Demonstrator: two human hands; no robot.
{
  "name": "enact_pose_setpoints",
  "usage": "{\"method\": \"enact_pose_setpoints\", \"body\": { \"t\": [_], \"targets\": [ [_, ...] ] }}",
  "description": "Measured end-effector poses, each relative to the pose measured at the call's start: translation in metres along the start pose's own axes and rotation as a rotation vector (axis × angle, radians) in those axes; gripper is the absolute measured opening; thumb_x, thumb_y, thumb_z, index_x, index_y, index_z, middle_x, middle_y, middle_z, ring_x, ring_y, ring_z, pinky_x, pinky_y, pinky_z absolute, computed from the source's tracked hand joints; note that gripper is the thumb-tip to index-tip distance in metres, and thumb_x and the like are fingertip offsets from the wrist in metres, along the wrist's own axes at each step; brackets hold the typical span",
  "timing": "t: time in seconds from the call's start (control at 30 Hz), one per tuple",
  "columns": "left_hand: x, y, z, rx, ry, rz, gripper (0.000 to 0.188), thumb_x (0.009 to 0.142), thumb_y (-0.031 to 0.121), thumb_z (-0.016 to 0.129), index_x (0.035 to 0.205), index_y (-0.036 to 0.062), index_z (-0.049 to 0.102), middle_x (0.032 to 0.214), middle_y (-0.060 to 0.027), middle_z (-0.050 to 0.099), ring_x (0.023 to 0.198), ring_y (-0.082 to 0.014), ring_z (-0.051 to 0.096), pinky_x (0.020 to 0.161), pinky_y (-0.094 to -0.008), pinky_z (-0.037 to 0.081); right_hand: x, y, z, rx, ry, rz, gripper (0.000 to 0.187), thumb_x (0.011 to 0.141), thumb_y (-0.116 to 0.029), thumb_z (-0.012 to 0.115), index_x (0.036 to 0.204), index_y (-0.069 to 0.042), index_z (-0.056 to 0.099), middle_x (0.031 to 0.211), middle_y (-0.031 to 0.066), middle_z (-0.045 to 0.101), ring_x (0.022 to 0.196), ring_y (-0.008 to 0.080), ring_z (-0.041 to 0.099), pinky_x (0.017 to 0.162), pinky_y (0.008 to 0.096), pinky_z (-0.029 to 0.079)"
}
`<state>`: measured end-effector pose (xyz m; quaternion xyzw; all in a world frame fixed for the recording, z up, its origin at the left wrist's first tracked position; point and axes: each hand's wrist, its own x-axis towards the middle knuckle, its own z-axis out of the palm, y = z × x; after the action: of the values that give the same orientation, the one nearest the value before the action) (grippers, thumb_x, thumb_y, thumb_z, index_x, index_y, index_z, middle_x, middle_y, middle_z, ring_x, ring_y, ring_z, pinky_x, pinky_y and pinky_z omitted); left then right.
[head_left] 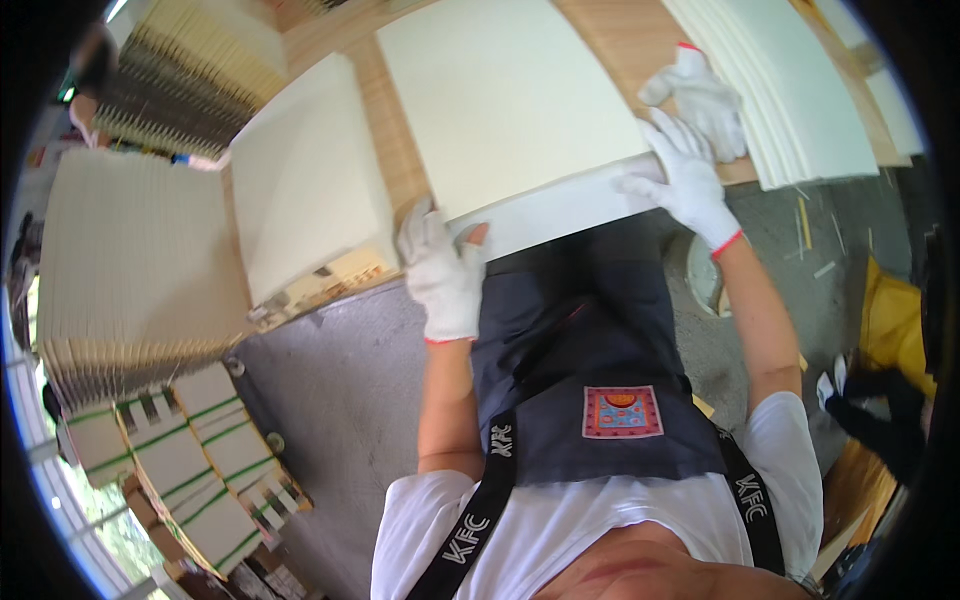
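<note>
A large cream-white sheet or stack of sheets (515, 100) lies on the wooden table in front of me. Along its near side runs a paler white band (570, 212), which could be the stack's front face or a lower sheet; I cannot tell. My left hand (440, 275), in a white knit glove with the thumb tip bare, touches the near left corner, thumb apart from the fingers. At the near right corner is my gloved right hand (690, 180), fingers spread, thumb against the band. Just beyond it lies a loose white glove (705, 100) with a red cuff.
Another cream stack (305, 180) stands left on the table (395, 120), and layered white sheets (780, 90) lie right. Farther left rise tall piles of sheets (140, 240). Strapped white bundles (190, 460) sit on the floor. Scraps and a round container (703, 275) are on the right.
</note>
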<state>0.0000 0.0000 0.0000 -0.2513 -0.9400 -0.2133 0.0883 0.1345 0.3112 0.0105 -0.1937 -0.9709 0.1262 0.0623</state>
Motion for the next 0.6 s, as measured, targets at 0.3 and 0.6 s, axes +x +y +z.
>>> {"method": "enact_pose_setpoints", "body": {
  "t": [0.3, 0.6],
  "targets": [
    [0.002, -0.007, 0.0, -0.015, 0.048, 0.079, 0.058, 0.077, 0.029, 0.083, 0.12, -0.0026, 0.061, 0.139, -0.0154, 0.056, 0.128, -0.0395, 0.049, 0.105, -0.0451, 0.046, -0.004, 0.004, 0.009, -0.05, 0.114, -0.044, 0.091, 0.081, -0.069, 0.064, 0.148, -0.012, 0.046, 0.157, 0.0141, 0.038, 0.147, 0.0338, 0.03, 0.122, 0.0495, 0.014],
    [0.003, -0.01, -0.001, -0.017, 0.058, 0.087, 0.059, 0.074, 0.026, 0.085, 0.12, -0.0017, 0.061, 0.139, -0.0167, 0.055, 0.127, -0.0411, 0.049, 0.104, -0.046, 0.046, -0.005, -0.004, 0.005, -0.094, 0.109, -0.038, 0.091, 0.083, -0.072, 0.059, 0.148, -0.011, 0.045, 0.157, 0.0142, 0.039, 0.147, 0.0334, 0.03, 0.122, 0.049, 0.015]
  ]
}}
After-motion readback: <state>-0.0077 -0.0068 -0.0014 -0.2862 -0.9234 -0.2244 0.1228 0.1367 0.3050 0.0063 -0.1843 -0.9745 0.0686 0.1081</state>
